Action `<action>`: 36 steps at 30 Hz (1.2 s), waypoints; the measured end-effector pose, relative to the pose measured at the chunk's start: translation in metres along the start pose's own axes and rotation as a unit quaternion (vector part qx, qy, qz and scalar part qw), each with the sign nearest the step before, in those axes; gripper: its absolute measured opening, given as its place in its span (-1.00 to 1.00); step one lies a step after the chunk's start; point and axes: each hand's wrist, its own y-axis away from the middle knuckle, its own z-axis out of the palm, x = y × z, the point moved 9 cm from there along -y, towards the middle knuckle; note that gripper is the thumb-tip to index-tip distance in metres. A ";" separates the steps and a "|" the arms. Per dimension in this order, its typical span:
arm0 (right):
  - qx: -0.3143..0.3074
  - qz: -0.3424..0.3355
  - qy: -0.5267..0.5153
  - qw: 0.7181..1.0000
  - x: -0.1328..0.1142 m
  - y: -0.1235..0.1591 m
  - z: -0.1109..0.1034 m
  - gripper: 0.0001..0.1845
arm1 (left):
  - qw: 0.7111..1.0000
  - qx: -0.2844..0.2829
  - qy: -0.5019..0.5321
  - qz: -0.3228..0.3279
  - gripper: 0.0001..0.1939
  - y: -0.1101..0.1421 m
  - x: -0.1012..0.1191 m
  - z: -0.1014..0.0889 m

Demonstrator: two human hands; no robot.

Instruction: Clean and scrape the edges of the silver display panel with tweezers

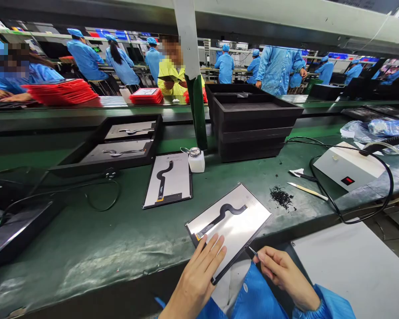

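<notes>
A display panel (232, 217) with a silvery back and a curved black ribbon cable (222, 214) lies tilted at the bench's front edge, its near corner jutting past it. My left hand (199, 274) rests on the panel's lower left part, fingers stretched flat; its thumb is hidden. In my right hand (282, 270), pinched between thumb and fingers, is a thin pointed metal tool (252, 251). Its tip is at the panel's near right edge; most of the tool is hidden by the fingers. A second display panel (169, 179) lies behind, to the left.
Beside the second panel stands a white pump bottle (197, 160). Black scraps (281, 197), a pale pointed stick (307, 191) and a cabled white box (350, 166) are on the right. Behind are a black tray (119, 141) with panels, stacked black trays (252, 128) and a post (197, 110). Co-workers sit beyond.
</notes>
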 end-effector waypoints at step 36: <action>0.023 0.004 -0.024 0.999 0.000 0.000 -0.011 -0.25 | 1.000 0.012 0.008 0.004 -0.22 0.003 -0.001 0.001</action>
